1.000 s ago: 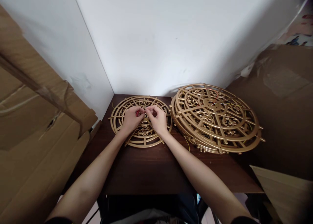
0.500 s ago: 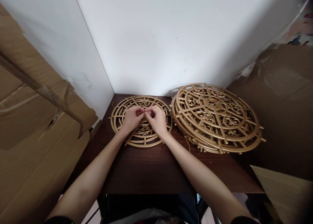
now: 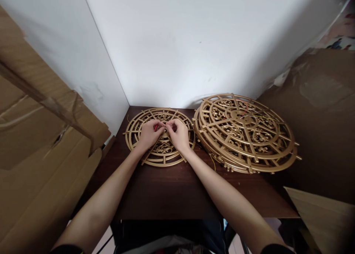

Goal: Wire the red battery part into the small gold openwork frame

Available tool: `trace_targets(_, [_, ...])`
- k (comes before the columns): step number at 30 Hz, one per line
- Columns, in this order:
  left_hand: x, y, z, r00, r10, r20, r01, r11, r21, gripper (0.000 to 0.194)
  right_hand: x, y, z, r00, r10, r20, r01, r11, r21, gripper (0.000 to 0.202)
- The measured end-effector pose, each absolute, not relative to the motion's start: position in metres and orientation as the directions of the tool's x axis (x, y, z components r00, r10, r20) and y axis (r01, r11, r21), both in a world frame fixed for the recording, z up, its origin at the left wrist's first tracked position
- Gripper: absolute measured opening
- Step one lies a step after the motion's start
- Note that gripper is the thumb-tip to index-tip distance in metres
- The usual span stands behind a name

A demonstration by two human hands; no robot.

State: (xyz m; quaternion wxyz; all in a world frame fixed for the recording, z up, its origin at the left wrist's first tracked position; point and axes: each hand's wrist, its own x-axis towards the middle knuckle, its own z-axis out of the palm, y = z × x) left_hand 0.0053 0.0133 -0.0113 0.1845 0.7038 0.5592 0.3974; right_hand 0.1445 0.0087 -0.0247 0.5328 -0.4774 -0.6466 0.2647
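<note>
A round gold openwork panel (image 3: 164, 160) lies flat on the dark brown table. Over its middle, my left hand (image 3: 150, 134) is closed around a small red object (image 3: 155, 128), most of which its fingers hide. Beside it, my right hand (image 3: 178, 135) is closed in a pinch, its fingertips almost meeting those of the left. What the right fingertips hold is too small to make out.
Several similar gold panels (image 3: 246, 135) are stacked at a tilt on the right of the table (image 3: 166, 195), with thin wires on top. A yellow wire (image 3: 213, 163) hangs beside them. Cardboard (image 3: 33, 135) stands at the left, more at the right, and a white wall behind.
Both hands stay over the panel's middle; the right fingertips have shifted very slightly. The panels have not moved.
</note>
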Motion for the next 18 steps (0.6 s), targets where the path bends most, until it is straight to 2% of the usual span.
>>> trace_targets(9, [0.0039,0.0135,-0.0137,0.043,0.93,0.366,0.558,-0.326,0.763,0.016,0.1446,0.0066,-0.0206,0.039,0.912,0.409,0.277,0.384,-0.881,0.007])
trace_targets(18, [0.0046,0.0111,-0.0109,0.075,0.896,0.438,0.588,-0.394,0.707,0.013,0.1459,0.0047,-0.0172,0.037,0.89,0.455,0.242,0.434,-0.868,0.008])
